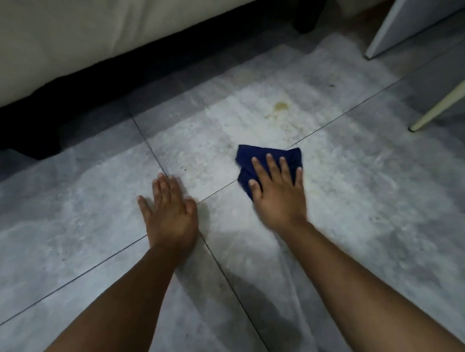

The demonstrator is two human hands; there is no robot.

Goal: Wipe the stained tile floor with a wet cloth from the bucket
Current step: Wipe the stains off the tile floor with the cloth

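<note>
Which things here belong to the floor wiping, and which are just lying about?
Job: dark blue cloth, pressed flat by the right hand; yellowish stain; grey tile floor; left hand resting flat on the floor.
Lying about: cream upholstered furniture; white panel; cream slanted furniture leg.

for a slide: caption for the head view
Right hand presses a dark blue cloth on grey tiles near a yellowish stain; left hand rests flat.

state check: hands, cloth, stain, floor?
left hand: open, flat on the floor, holding nothing
right hand: open, fingers spread, pressing the cloth
cloth: bunched, on the floor under the right hand
stain: yellowish, uncovered, just beyond the cloth
floor: streaky; cannot tell whether wet
</note>
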